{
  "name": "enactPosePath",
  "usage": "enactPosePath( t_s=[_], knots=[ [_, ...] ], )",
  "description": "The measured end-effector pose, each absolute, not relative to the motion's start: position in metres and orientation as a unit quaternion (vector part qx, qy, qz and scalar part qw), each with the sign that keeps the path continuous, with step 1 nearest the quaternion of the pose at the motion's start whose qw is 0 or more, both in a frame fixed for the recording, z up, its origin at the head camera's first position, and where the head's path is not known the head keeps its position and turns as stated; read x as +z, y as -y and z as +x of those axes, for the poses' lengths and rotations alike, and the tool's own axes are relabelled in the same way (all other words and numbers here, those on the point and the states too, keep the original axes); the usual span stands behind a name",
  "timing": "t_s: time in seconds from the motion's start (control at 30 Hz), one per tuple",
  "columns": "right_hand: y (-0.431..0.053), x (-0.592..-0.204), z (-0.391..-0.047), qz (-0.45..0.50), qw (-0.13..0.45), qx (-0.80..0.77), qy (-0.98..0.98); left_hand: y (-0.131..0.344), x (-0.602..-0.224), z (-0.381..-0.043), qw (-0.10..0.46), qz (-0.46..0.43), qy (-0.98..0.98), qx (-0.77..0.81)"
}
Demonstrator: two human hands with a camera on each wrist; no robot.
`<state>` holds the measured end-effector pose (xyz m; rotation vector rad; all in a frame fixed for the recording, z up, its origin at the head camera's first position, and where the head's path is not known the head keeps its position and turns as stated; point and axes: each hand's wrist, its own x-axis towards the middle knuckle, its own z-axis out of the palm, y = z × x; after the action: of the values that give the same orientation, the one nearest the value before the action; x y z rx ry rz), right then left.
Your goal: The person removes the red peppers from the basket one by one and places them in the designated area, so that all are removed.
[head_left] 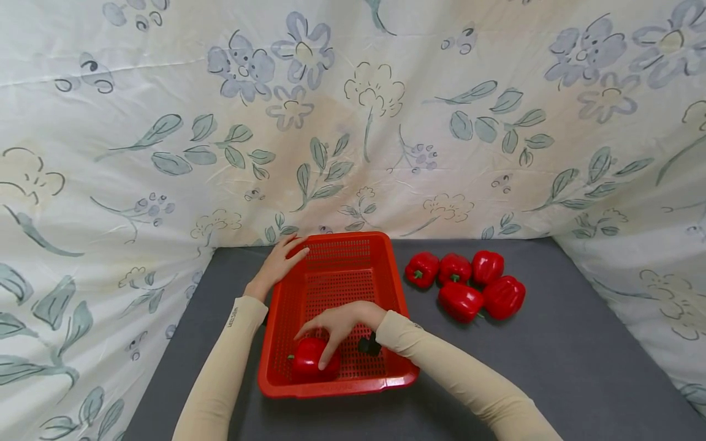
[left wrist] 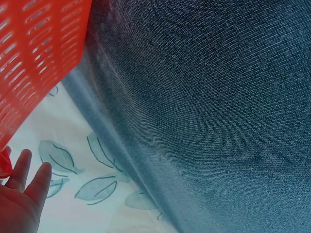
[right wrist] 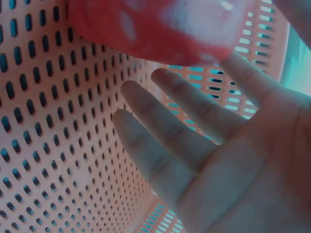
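A red perforated plastic basket stands on the dark table. My right hand reaches inside it and pinches a red bell pepper at the near left corner. In the right wrist view, thumb and index finger of this hand are at the pepper, while the other fingers stretch out apart from it. My left hand rests on the basket's rim at the far left corner. Its extended fingers show beside the basket wall in the left wrist view.
To the right of the basket, several red bell peppers lie close together on the dark table cloth. A floral fabric hangs behind the table and along its sides.
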<state>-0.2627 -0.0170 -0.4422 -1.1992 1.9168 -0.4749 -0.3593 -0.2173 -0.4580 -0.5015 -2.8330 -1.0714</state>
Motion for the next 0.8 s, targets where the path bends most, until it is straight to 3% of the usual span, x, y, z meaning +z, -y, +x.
enactPosePath(
  t_s=[0.2,0.8],
  knots=[
    [0.0197,-0.4418,-0.2598,-0.469,0.414,-0.187,-0.757,0.2170,-0.4578,-0.3591,0.036,-0.163,0.923,-0.348],
    [0.0145,-0.4346,-0.2599,-0.488,0.373,-0.187,-0.767,0.2177,-0.4589,-0.3598,0.040,-0.162,0.922,-0.350]
  ],
)
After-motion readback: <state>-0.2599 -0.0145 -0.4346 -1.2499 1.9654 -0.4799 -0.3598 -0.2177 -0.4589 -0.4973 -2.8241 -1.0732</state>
